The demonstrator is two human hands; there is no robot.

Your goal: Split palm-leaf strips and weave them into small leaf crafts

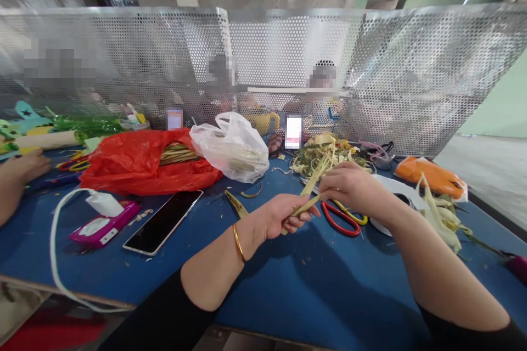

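Above the blue table (pixel 263 296), my left hand (pixel 282 216) is closed around pale yellow-green husk strips (pixel 317 175), which fan upward and away. A gold bangle (pixel 237 242) circles that wrist. My right hand (pixel 349 184) meets it from the right, its fingertips pinched on the end of a folded strip that crosses the others. Just below the right hand lie scissors (pixel 341 224) with red and yellow handles, their blades mostly hidden. A heap of husk scraps (pixel 329 148) sits behind both hands.
A red bag (pixel 123 162), a white plastic bag (pixel 234 148), a black phone (pixel 164 222) and a purple power strip (pixel 105 225) with a white cable are on the left. An orange packet (pixel 430 175) and loose husks (pixel 442 219) lie right. A perforated metal screen (pixel 284 44) stands behind. Another person's hand (pixel 31 167) is far left.
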